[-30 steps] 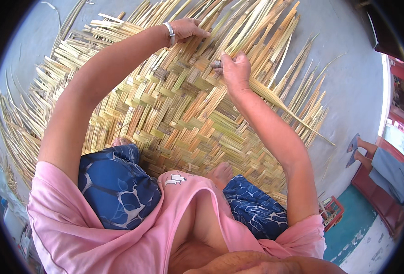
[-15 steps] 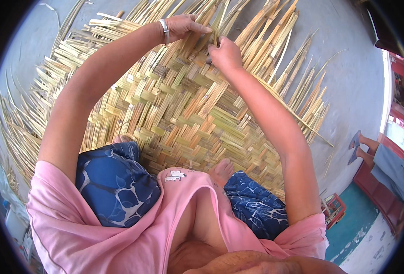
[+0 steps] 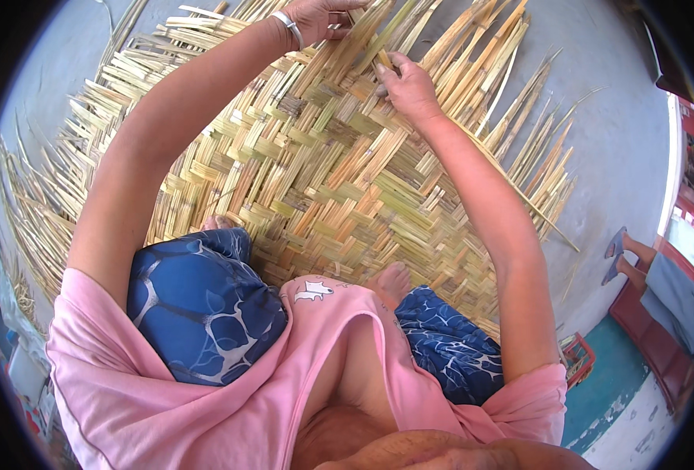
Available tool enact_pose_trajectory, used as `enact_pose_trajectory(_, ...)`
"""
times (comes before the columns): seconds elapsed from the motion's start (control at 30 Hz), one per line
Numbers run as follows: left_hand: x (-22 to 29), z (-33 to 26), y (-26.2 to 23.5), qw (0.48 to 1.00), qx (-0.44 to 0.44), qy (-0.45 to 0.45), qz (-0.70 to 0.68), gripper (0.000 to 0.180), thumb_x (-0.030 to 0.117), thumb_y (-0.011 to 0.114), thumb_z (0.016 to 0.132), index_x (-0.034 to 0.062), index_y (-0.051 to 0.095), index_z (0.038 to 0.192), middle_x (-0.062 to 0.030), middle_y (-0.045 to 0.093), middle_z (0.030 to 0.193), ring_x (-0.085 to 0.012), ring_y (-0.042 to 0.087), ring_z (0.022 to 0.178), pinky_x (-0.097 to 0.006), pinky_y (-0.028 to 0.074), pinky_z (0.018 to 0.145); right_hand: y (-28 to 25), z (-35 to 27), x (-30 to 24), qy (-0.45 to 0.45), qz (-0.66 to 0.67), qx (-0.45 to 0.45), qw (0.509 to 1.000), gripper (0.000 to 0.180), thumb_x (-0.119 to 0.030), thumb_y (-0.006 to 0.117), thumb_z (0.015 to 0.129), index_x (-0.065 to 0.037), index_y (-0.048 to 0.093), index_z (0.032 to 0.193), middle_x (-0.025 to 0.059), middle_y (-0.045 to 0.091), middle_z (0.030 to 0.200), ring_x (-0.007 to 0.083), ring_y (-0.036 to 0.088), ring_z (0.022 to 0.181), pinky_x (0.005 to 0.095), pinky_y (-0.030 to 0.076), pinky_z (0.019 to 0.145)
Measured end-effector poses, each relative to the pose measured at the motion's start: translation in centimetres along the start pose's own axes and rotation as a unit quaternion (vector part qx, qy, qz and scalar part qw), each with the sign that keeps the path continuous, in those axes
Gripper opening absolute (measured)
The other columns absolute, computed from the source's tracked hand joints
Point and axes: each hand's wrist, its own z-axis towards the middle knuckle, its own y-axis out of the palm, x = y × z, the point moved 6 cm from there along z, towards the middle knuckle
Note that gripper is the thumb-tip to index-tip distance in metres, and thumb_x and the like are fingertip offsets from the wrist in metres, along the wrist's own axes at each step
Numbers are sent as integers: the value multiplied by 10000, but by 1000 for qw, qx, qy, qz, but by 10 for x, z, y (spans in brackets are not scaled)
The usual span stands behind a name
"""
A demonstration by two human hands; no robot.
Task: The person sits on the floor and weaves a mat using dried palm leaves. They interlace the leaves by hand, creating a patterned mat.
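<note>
A: Straw-yellow split cane, woven into a big herringbone mat (image 3: 323,188) that lies flat on the grey concrete floor (image 3: 613,125). It is the largest thing here, and it spreads out from under both hands in every direction.

B: And the loose ends?

A: Unwoven strips (image 3: 472,55) fan out past the hands, on the far edge of the mat, running up and to the right of the grip. More frayed ends trail off well to the left.

B: What is the right hand doing?

A: The right hand (image 3: 409,86) is pinched on a single cane strip (image 3: 384,63), thumb and fingertips closed on it at the edge of the weave, just below the loose fan.

B: The left?

A: The left hand (image 3: 319,14) rests on the strips just beside the right one, a little farther out, fingers curled. Its fingertips run off the top of the view, so I cannot tell whether it grips anything. A metal bangle (image 3: 288,25) sits on its wrist.

B: Anything nearer the body?

A: Blue patterned trousers (image 3: 198,313) and a bare foot (image 3: 390,278) on the mat, well back from the grip.
</note>
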Motion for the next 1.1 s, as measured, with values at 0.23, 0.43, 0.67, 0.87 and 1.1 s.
enact_pose_trajectory(0.23, -31, -19, -63, 984, 163, 66, 32, 200, 13, 651, 929, 15, 679, 1127, -91, 683, 842, -189, 673, 654, -311, 577, 589, -2, 6, -1, 33, 42, -20, 998, 433, -240, 635, 987, 20, 591, 1331, 123, 733, 1076, 152, 744, 774, 294, 576, 695)
enact_pose_trajectory(0.43, -23, -67, -49, 964, 227, 70, 120, 165, 20, 638, 942, -12, 680, 1097, -137, 721, 862, -212, 708, 637, -305, 560, 506, -2, -1, 10, -39, 11, 33, 999, 377, -168, 643, 988, 1, 605, 1323, 70, 677, 1146, 128, 716, 837, 249, 560, 696)
enact_pose_trajectory(0.67, -47, -60, -69, 963, 236, 45, 125, 210, 52, 600, 975, -33, 653, 1160, -174, 723, 889, -241, 732, 668, -310, 588, 521, 2, -21, -14, -183, -278, 47, 942, 289, -141, 573, 943, -152, 731, 1185, 36, 649, 1180, 295, 662, 1009, 400, 552, 910)
enact_pose_trajectory(0.87, -62, -92, -66, 966, 234, 22, 108, 264, 58, 554, 1002, 8, 622, 1252, -175, 717, 941, -244, 735, 742, -336, 592, 569, -19, 0, -11, -86, -133, 36, 987, 342, -138, 625, 931, -19, 634, 1252, 131, 685, 1096, 274, 710, 859, 365, 561, 735)
enact_pose_trajectory(1.1, -70, -132, 37, 955, 22, 43, 292, 467, 186, 592, 1014, 7, 524, 1441, -169, 692, 1250, -221, 690, 1142, -316, 551, 983, -43, 49, 25, 94, 95, 74, 988, 631, -49, 625, 921, 39, 377, 1495, 188, 709, 1025, 222, 718, 679, 323, 547, 488)
